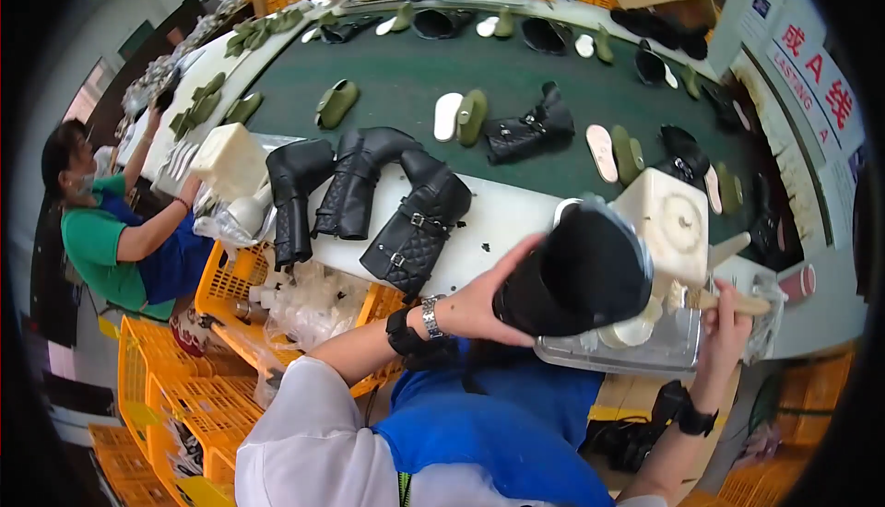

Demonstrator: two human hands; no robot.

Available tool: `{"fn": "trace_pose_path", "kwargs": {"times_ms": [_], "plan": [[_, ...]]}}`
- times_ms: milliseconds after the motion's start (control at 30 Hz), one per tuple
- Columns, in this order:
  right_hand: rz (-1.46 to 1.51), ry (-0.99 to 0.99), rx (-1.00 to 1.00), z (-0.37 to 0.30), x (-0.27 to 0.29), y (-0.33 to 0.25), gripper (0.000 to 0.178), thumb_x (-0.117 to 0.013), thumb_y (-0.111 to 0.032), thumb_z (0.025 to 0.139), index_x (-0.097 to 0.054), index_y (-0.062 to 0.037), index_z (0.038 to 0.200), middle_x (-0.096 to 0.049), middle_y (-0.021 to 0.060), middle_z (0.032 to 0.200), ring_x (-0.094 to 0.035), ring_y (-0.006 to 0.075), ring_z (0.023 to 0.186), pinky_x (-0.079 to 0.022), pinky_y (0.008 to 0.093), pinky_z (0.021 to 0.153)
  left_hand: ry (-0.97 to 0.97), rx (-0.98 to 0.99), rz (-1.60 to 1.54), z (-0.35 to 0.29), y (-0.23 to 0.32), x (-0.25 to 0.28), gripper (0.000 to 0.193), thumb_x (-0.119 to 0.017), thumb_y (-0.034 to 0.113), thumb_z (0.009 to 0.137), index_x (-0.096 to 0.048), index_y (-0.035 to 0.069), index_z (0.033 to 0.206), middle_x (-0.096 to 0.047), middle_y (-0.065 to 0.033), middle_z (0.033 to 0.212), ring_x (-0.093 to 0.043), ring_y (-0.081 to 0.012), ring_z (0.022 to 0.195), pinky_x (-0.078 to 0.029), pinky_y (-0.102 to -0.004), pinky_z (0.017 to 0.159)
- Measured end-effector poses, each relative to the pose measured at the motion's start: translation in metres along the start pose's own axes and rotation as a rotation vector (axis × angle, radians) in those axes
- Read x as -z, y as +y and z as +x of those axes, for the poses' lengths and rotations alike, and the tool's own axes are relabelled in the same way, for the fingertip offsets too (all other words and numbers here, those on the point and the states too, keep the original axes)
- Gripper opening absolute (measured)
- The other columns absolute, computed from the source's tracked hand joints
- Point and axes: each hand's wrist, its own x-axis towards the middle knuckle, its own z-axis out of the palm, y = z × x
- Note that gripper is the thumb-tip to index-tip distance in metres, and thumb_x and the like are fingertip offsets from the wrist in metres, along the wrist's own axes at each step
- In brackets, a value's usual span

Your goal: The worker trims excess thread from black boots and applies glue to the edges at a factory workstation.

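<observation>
Left hand (493,302) grips black boot (583,272); right hand (725,334) grips wooden-handled brush (752,305). Green conveyor belt (396,72) lies ahead, orange crates (205,400) around.

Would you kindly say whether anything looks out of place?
A small dark speck lies on the white tabletop, ahead of the left hand, beside the black quilted two-buckle boot; it resembles stray debris, too small to identify.

Left forearm (364,352): is angled up and rightward
Left hand (481,310): is curved in a wide grasp
Right forearm (671,456): is raised steeply
Right hand (725,334): is curled into a narrow grip
</observation>
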Motion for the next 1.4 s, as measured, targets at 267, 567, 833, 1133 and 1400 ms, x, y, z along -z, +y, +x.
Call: {"fn": "trace_pose_path", "kwargs": {"times_ms": [267, 567, 833, 1133, 1400], "plan": [[-0.285, -0.096, -0.052, -0.032, 0.009, 0.039, 0.02, -0.054, -0.018, 0.088, -0.057, 0.002, 0.084, -0.052, 0.0015, 0.063, -0.046, 0.0055, 0.054, -0.036, 0.0184, 0.048, 0.174, 0.305, -1.528, 0.009, -0.037, 0.028, 0.067, -0.064, 0.024, 0.076, -0.031, 0.004, 0.131, -0.044, -0.0088, 0.126, -0.047, -0.0193, 0.113, -0.039, -0.0355, 0.095], [-0.665, -0.209, 0.124, -0.037, -0.013, 0.073, 0.018, -0.059, -0.011, 0.082, -0.06, 0.006, 0.08, -0.061, 0.0098, 0.07, -0.056, 0.0145, 0.06, -0.042, 0.0257, 0.052, 0.186, 0.01, -0.267, 0.024, 0.001, 0.01, 0.109, -0.08, 0.014, 0.058, -0.008, 0.004, 0.139, -0.029, -0.0109, 0.137, -0.029, -0.0187, 0.125, -0.023, -0.0322, 0.103], [-0.745, -0.252, 0.173, -0.037, -0.006, 0.052, 0.015, -0.059, -0.01, 0.081, -0.061, 0.0045, 0.078, -0.06, 0.012, 0.065, -0.056, 0.0167, 0.055, -0.043, 0.0274, 0.053, 0.172, -0.043, 0.029, 0.03, 0.004, 0.013, 0.113, -0.082, 0.015, 0.054, -0.008, 0.003, 0.139, -0.029, -0.0137, 0.137, -0.029, -0.0221, 0.126, -0.023, -0.0334, 0.104], [-0.198, 0.047, -0.066, -0.015, 0.03, 0.035, 0.022, -0.057, -0.02, 0.086, -0.061, 0.001, 0.082, -0.051, -0.0013, 0.057, -0.046, 0.0049, 0.05, -0.034, 0.0195, 0.044, -0.059, -0.056, -0.015, 0.019, -0.005, 0.005, 0.103, -0.081, 0.012, 0.055, -0.019, 0.002, 0.136, -0.037, -0.0122, 0.132, -0.036, -0.022, 0.122, -0.028, -0.0342, 0.102], [0.076, -0.046, 0.108, -0.016, -0.019, -0.027, 0.019, -0.055, -0.018, 0.087, -0.062, 0.0001, 0.085, -0.056, -0.0007, 0.063, -0.048, 0.0045, 0.053, -0.036, 0.0174, 0.048, -0.191, -0.111, -0.05, 0.024, -0.004, -0.023, 0.095, -0.079, 0.008, 0.054, -0.026, 0.002, 0.132, -0.04, -0.0111, 0.128, -0.039, -0.0214, 0.119, -0.03, -0.034, 0.1]]}}
